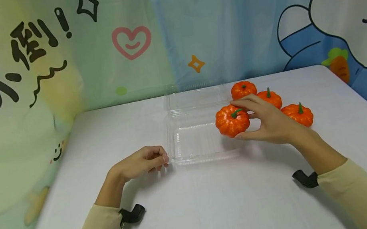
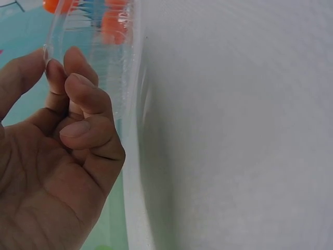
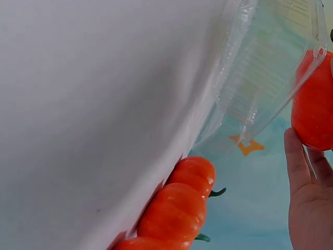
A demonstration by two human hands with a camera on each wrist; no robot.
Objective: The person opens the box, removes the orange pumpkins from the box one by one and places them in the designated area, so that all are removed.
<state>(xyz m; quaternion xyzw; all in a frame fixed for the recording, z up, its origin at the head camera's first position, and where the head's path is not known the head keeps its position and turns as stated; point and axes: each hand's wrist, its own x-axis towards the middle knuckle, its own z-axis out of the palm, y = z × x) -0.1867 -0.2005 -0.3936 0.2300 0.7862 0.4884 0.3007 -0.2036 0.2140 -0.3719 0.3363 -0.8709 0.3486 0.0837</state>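
Observation:
My right hand [image 1: 267, 120] holds a small orange pumpkin [image 1: 231, 121] with a green stem between thumb and fingers, over the right side of a clear plastic clamshell box [image 1: 191, 141]. In the right wrist view the held pumpkin [image 3: 313, 104] shows beside the box wall. The box lies with its lid [image 1: 199, 98] folded back. At its near left corner my left hand [image 1: 142, 162] pinches the rim between thumb and forefinger, the other fingers curled, as the left wrist view shows of that hand [image 2: 57, 156].
Three more orange pumpkins stand right of the box: one at the back [image 1: 243, 89], one partly behind my right hand [image 1: 271, 99], one further right [image 1: 298, 114]. A white-covered table [image 1: 220, 205] bears everything. A printed curtain [image 1: 226, 22] hangs behind it.

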